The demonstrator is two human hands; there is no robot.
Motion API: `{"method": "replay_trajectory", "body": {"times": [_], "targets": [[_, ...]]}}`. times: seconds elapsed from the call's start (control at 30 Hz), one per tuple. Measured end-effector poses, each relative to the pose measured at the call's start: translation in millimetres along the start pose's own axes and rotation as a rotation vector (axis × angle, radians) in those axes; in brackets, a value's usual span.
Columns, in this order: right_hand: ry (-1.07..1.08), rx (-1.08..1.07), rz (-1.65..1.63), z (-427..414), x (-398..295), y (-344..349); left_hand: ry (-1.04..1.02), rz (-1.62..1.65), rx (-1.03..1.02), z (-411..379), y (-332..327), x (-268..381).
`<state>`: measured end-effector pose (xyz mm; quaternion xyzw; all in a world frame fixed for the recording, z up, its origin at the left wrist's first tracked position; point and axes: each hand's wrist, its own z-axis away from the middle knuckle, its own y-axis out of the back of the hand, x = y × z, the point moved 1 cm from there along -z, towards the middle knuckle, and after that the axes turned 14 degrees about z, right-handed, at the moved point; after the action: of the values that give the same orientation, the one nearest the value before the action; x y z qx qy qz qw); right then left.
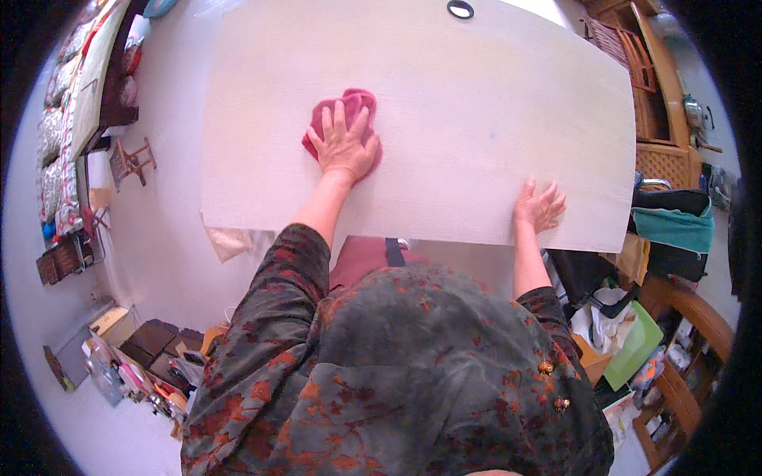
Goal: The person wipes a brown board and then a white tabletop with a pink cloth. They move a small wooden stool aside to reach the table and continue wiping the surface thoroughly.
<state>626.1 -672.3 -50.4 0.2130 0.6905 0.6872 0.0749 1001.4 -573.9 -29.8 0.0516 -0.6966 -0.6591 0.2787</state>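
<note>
A pale, off-white tabletop spreads out before me. My left hand lies palm down, fingers spread, pressing a crumpled red cloth against it left of the middle. Folds of the cloth show past the fingertips and along both sides of the hand; the rest is hidden under the palm. Near the table's front edge on the right, my right hand rests flat on the bare surface with its fingers apart and nothing in it. A small round black-rimmed object lies at the far edge.
A small wooden folding stool stands on the floor at left, by a seat with patterned cushions. On the right are a wooden cabinet, a teal towel and a green container. Boxes and mixed items fill the lower left.
</note>
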Motion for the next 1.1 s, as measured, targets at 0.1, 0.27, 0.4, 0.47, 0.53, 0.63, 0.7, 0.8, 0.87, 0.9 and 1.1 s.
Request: {"method": "replay_trajectory", "body": {"times": [0.1,0.27,0.4,0.47,0.53,0.63,0.7,0.8,0.87,0.9,1.1], "targets": [[0.006,0.026,0.025,2,2,-2,0.024,-0.018,0.008,-60,7,-8],[0.037,0.099,0.053,3,8,-7,-0.031,-0.056,0.153,-158,-2,-33],[0.089,0.115,0.036,3,16,-10,0.000,-0.100,0.145,-218,8,-42],[0.096,0.132,0.033,4,16,-8,0.039,-0.021,0.082,-234,22,-33],[0.106,0.137,0.016,3,15,-6,0.070,0.034,0.021,-236,32,-30],[0.092,0.133,0.010,0,14,-7,-0.050,0.040,0.030,-219,25,-40],[0.075,0.141,0.045,1,15,-7,-0.047,0.083,0.012,-190,22,-46],[0.079,0.184,0.062,-3,12,-13,-0.185,-0.146,0.163,-152,9,-73],[0.071,0.171,0.051,-4,11,-9,-0.175,-0.118,0.107,-108,14,-74],[0.069,0.165,0.040,-5,10,-8,-0.189,-0.098,0.102,-83,16,-75],[0.022,0.068,0.065,-9,3,-8,-0.204,0.035,0.110,62,22,-83]]}}
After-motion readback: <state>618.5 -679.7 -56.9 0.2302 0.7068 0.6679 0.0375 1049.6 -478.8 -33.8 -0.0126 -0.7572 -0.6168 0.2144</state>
